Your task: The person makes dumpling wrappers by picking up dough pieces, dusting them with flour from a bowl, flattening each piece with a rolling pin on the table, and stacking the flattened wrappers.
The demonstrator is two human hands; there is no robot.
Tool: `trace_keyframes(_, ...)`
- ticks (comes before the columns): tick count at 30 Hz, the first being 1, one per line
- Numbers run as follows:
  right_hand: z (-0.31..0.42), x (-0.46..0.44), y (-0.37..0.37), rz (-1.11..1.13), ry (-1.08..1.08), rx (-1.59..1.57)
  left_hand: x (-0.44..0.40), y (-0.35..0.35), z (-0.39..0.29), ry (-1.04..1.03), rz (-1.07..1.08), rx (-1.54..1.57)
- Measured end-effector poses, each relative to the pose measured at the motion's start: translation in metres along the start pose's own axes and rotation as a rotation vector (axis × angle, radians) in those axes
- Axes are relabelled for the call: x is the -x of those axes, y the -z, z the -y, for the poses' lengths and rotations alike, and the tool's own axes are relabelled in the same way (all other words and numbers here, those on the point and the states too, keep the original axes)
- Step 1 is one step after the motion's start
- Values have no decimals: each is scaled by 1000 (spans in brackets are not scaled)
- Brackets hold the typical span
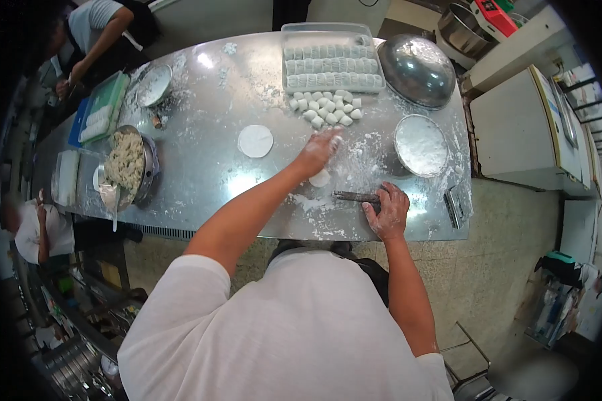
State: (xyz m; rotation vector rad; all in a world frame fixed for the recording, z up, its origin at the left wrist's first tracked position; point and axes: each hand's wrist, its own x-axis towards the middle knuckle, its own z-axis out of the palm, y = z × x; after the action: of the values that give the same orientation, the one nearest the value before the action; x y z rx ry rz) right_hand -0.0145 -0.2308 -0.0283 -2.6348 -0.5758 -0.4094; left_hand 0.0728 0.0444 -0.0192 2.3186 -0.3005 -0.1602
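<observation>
My left hand (320,151) is over the floured steel table, just below a pile of small white dough pieces (324,108). Its fingertips are blurred, so whether they hold anything does not show. A small flattened dough disc (320,178) lies right beneath this hand. My right hand (389,210) is closed round the right end of a dark rolling pin (356,196), which lies roughly crosswise near the table's front edge. Farther left, a larger thin round wrapper (255,141) lies flat on the metal.
Behind the pile stands a tray (333,89) of filled dumplings, with an upturned metal bowl (418,71) beside it. A flour bowl (421,146) sits right, a metal scraper (453,207) near the corner. A filling bowl (128,166) stands left. Two people are at the left.
</observation>
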Motion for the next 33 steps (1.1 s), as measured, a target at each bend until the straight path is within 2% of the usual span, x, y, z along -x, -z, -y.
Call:
trace_keyframes(1,1,1,1,6,-3,6,7,5,5,116,-81,434)
trace_keyframes(2,3,3,2,18,-2,11,17,9,11,119,-79,431)
trace_keyframes(4,2,3,1,16,3,13,36,22,7,-98,128,-315)
trace_keyframes(8,0,4,-1,20,7,8,56,22,-2,-128,175,-330)
trace_keyframes(11,1,3,0,30,7,16,45,12,-18,-14,280,-319)
trace_keyframes(13,-1,4,-2,28,10,-16,41,5,-33,-211,-154,-157)
trace_keyframes(14,-1,8,-3,21,3,-53,39,-2,-32,-205,-153,-149)
trace_keyframes(16,3,14,2,68,28,-53,39,-15,-29,-445,111,-320)
trace_keyframes(17,4,17,5,105,52,-57,41,-22,-28,-384,262,-366)
trace_keyframes(18,7,20,8,119,55,-55,46,-21,-34,-376,262,-355)
trace_keyframes(20,14,29,10,131,45,-56,56,-22,-42,-36,83,186)
trace_keyframes(23,26,36,9,271,12,49,76,-36,-34,102,132,134)
trace_keyframes(27,37,-29,-14,387,-68,317,81,-51,-27,19,36,-34)
trace_keyframes(29,33,-72,-30,294,-76,326,63,-36,-34,97,39,-140)
trace_keyframes(33,32,-93,-35,304,-113,298,47,-27,-35,90,-60,-50)
